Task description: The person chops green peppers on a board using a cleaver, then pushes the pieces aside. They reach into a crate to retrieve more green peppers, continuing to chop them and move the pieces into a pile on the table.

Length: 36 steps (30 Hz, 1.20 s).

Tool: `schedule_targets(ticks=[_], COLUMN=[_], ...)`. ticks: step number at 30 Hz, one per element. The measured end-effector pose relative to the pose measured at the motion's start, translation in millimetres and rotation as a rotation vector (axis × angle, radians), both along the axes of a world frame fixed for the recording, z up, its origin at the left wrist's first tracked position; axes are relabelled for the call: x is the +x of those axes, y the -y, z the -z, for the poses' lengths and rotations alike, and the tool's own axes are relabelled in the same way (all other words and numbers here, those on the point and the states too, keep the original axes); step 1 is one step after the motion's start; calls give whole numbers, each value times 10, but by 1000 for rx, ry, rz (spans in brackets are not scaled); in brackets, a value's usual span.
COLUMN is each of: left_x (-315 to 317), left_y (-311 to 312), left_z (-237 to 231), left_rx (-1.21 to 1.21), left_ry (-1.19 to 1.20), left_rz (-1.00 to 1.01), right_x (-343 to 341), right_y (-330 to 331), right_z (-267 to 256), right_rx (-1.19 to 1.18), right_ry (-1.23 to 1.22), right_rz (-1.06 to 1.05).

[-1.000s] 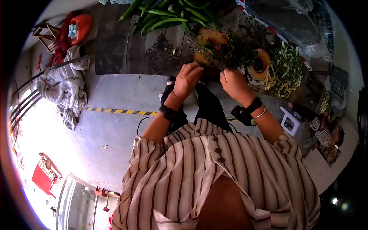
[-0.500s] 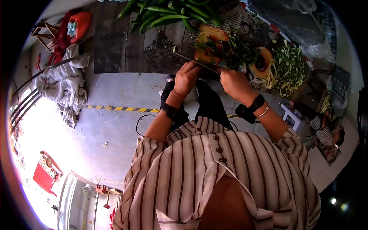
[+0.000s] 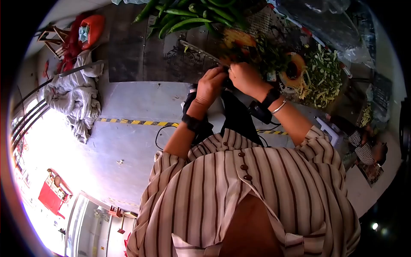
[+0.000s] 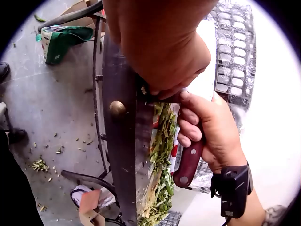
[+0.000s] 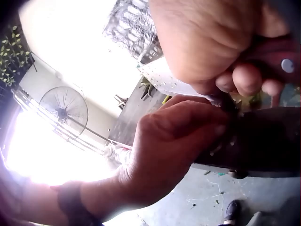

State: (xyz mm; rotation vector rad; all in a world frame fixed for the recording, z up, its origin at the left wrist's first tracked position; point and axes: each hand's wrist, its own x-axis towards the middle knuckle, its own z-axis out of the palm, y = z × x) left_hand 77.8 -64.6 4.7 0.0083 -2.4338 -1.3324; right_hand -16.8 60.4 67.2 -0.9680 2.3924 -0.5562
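Observation:
In my right hand [image 3: 248,79] is a knife, its blade [image 3: 201,52] pointing up and left over the table. The left wrist view shows the right fingers curled round its dark red handle [image 4: 189,162]. My left hand [image 3: 209,88] is beside the right one at the table's near edge, fingers bent and close to the blade; in the right wrist view the left hand [image 5: 174,141] has its fingertips drawn together, and what lies between them is hidden. Cut green pieces [image 3: 272,55] lie on the table just beyond the right hand.
Long green peppers [image 3: 188,21] are piled at the table's far side. Shredded green and pale pieces [image 3: 321,77] cover its right end, near an orange ring shape [image 3: 292,70]. Clear plastic [image 3: 325,25] lies behind them. Another person [image 3: 364,147] is at the far right.
My right hand has moved left, close against the left hand. The knife blade has shifted left and upward, while the left hand has stayed nearly in place.

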Motion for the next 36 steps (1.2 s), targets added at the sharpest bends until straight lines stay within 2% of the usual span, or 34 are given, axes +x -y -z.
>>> schedule_targets(ticks=[3,8,12,14,17,21,25,27,28,29,31,36], left_x=[39,49,60,15,4,-23,7,3,-7,-18,-67,-237], left_y=[-12,-9,-9,0,3,7,3,-7,30,34,24,47], left_z=[9,32,7,-37,-9,9,-17,-58,-47,-42,-124,-153], left_rx=[19,29,21,39,-13,24,-13,136,105,94,116,-63], left_ry=[27,14,20,24,21,19,-17,166,199,191,412,460], left_rz=[-22,-16,-15,-26,-16,-3,17,-52,1,5,-40,34], right_x=[-13,54,140,107,34,37,118,124,144,187,266,389], right_y=[-197,-410,-282,-119,55,-139,-478,-662,-792,-967,-1165,-1653], right_z=[-111,-241,-84,6,-28,-29,-241,-313,-320,-254,-364,-374], right_rx=[-49,108,125,52,49,-5,5,-79,-83,-158,-241,-465], right_ry=[38,89,137,35,56,-13,45,166,197,97,525,550], right_rz=[35,-17,36,40,56,56,114,304,394,398,845,1147])
